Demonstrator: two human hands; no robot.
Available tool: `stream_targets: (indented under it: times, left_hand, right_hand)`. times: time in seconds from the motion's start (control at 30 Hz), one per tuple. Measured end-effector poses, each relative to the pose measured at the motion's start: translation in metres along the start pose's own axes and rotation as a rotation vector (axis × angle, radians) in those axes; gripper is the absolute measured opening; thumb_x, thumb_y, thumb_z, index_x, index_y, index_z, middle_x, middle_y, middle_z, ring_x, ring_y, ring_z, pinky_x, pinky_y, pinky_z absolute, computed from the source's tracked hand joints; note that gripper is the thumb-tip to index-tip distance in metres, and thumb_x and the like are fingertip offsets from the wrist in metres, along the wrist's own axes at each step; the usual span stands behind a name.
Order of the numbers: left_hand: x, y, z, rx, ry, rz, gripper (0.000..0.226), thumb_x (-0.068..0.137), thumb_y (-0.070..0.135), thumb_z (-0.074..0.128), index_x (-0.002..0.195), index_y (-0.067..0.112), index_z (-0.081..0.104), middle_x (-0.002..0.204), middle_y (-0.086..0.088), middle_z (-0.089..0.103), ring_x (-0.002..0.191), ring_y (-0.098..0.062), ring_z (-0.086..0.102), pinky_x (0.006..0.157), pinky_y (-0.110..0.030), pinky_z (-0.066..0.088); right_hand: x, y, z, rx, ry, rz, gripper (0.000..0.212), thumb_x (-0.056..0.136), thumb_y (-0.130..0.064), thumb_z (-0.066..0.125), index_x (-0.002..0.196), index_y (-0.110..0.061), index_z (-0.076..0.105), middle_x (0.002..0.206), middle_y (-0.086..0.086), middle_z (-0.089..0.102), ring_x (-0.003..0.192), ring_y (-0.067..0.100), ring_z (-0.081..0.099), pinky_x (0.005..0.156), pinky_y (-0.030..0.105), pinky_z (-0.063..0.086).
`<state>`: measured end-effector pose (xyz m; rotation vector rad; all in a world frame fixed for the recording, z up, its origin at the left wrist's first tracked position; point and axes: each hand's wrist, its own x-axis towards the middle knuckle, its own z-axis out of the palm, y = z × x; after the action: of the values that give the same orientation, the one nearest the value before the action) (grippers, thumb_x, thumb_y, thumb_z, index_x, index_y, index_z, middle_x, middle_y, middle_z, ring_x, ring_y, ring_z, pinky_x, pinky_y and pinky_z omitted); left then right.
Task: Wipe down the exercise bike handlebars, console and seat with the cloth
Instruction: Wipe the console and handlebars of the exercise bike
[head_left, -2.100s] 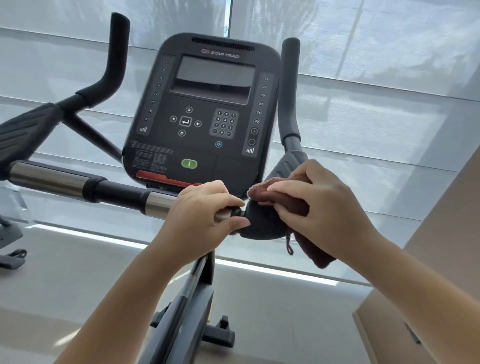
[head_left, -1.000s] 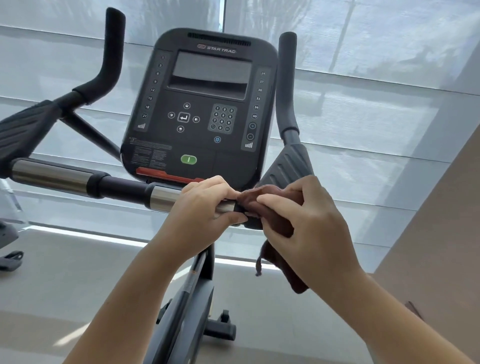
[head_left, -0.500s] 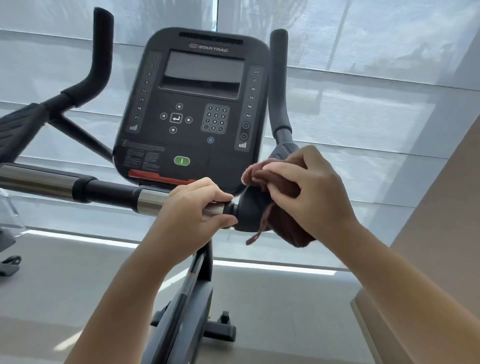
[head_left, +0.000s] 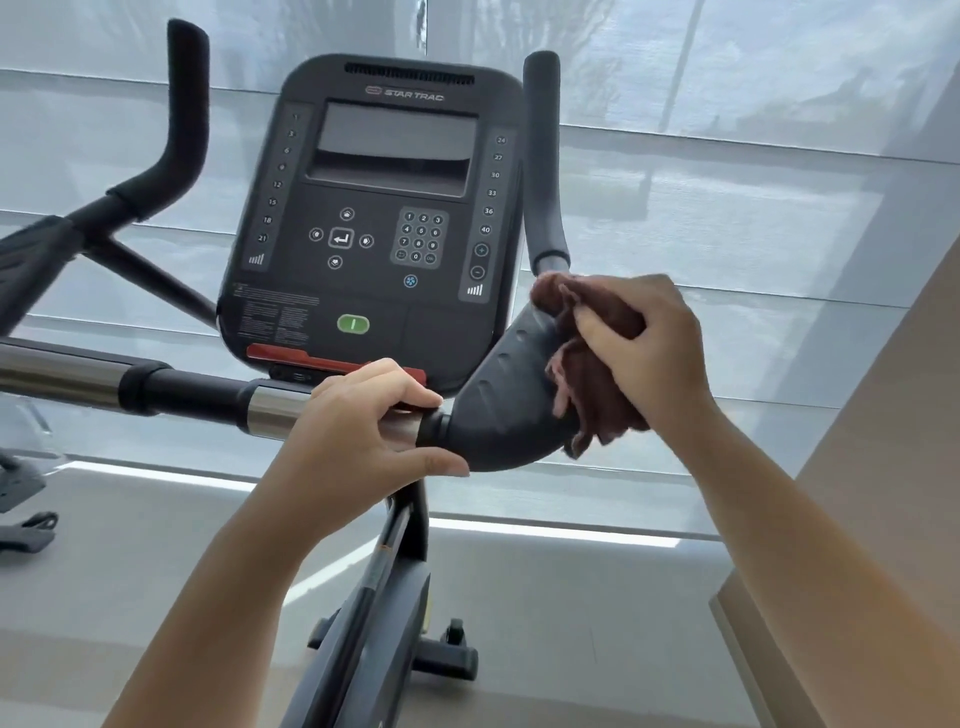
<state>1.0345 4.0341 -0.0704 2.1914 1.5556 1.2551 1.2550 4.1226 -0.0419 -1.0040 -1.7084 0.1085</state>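
1. Far left: the left upright grip (head_left: 184, 104), black and padded, rises from the handlebar frame; nothing touches it. Below it the chrome crossbar (head_left: 57, 371) runs in toward the centre.
2. Centre: the console (head_left: 384, 208), a dark Star Trac panel with a blank screen, a keypad and a green button (head_left: 353, 324), stands above the crossbar; no hand or cloth is on it, so it looks yet to be wiped.
3. Just under the console: the left hand (head_left: 358, 431) grasps the crossbar, fingers curled over the top and thumb beneath, right beside the pad; this grip probably braces the person and steadies the bar while the other hand rubs.
4. Next right: the right armrest pad (head_left: 498, 405), a black moulded scoop, joins the end of the crossbar; the right upright grip (head_left: 541, 156) rises behind it, untouched.
5. Furthest right: the right hand (head_left: 644, 338) clutches the brown cloth (head_left: 592, 395), bunched into a wad and pressed against the pad's outer edge; a loose end hangs below. The bunching likely gives a thick surface that follows the curve.
6. The seat is out of view; the work appears to be at its handlebar stage, with 2 parts, console and seat, to come.
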Motion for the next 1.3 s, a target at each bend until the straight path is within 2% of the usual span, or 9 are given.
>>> stream_targets:
  times: [0.13,0.2,0.3,0.43,0.6,0.77,0.87,1.03,1.3]
  left_hand:
    - [0.008,0.011,0.005,0.052,0.016,-0.074,0.072,0.037,0.069,0.061,0.095,0.025,0.061,0.086,0.018,0.058,0.086,-0.008,0.056,0.074,-0.030,0.048]
    - [0.015,0.020,0.007,0.067,-0.048,-0.054,0.084,0.039,0.070,0.063,0.110,0.025,0.057,0.096,0.019,0.055,0.095,-0.003,0.054,0.076,-0.021,0.044]
    - [0.033,0.040,0.014,0.164,-0.136,0.032,0.089,0.051,0.063,0.074,0.125,0.019,0.050,0.114,0.011,0.052,0.107,-0.007,0.048,0.090,-0.026,0.040]
    - [0.056,0.059,0.029,0.444,-0.244,0.080,0.091,0.057,0.058,0.073,0.132,0.017,0.044,0.132,0.007,0.044,0.116,-0.008,0.032,0.098,-0.025,0.027]
    - [0.057,0.065,0.032,0.483,-0.229,0.034,0.086,0.055,0.055,0.076,0.128,0.018,0.050,0.133,0.009,0.045,0.118,-0.005,0.031,0.098,-0.024,0.027]
    - [0.057,0.068,0.033,0.476,-0.223,-0.035,0.089,0.050,0.064,0.072,0.126,0.025,0.052,0.127,0.018,0.049,0.110,0.001,0.033,0.094,-0.026,0.030]
    - [0.059,0.070,0.033,0.466,-0.200,-0.075,0.087,0.044,0.064,0.068,0.122,0.029,0.055,0.121,0.025,0.048,0.110,0.001,0.037,0.092,-0.023,0.031]
    - [0.061,0.074,0.034,0.451,-0.189,-0.124,0.083,0.042,0.059,0.073,0.119,0.030,0.058,0.118,0.029,0.050,0.110,0.003,0.040,0.095,-0.015,0.027]
    - [0.060,0.076,0.036,0.436,-0.204,-0.142,0.085,0.043,0.066,0.065,0.122,0.035,0.053,0.116,0.042,0.039,0.111,0.010,0.035,0.094,-0.003,0.023]
  right_hand:
    - [0.041,0.015,0.009,0.140,-0.049,0.165,0.020,0.084,-0.017,0.063,0.103,-0.021,0.068,0.104,0.009,0.066,0.101,0.017,0.059,0.094,0.032,0.045]
    - [0.018,0.019,0.006,0.224,0.019,0.174,0.023,0.083,-0.015,0.064,0.101,-0.030,0.066,0.103,0.006,0.065,0.100,0.015,0.059,0.092,0.025,0.045]
    - [-0.028,0.019,0.002,0.334,0.109,0.102,0.032,0.079,-0.016,0.065,0.096,-0.043,0.063,0.096,-0.002,0.062,0.092,-0.001,0.058,0.081,0.005,0.040]
    - [0.005,0.032,0.011,0.381,0.081,0.173,0.025,0.081,-0.016,0.065,0.094,-0.038,0.064,0.094,0.000,0.062,0.089,0.004,0.057,0.083,0.013,0.044]
    - [0.052,0.045,0.019,0.379,-0.030,0.178,0.023,0.083,-0.014,0.064,0.104,-0.024,0.068,0.094,-0.002,0.057,0.082,-0.002,0.052,0.079,0.002,0.037]
    - [0.005,0.053,0.018,0.491,0.072,0.092,0.030,0.078,-0.015,0.065,0.104,-0.029,0.066,0.097,0.004,0.055,0.090,-0.013,0.051,0.080,0.000,0.035]
    - [0.038,0.057,0.029,0.484,0.070,0.097,0.029,0.080,-0.012,0.065,0.104,-0.028,0.066,0.096,0.006,0.054,0.086,-0.018,0.048,0.077,-0.003,0.032]
    - [0.108,0.067,0.045,0.442,-0.017,0.135,0.027,0.086,-0.016,0.060,0.112,-0.020,0.066,0.100,0.003,0.044,0.079,0.001,0.049,0.076,-0.004,0.034]
    - [0.053,0.083,0.044,0.585,0.020,0.104,0.026,0.082,-0.012,0.063,0.104,-0.025,0.067,0.095,0.004,0.053,0.085,-0.020,0.049,0.078,-0.004,0.032]
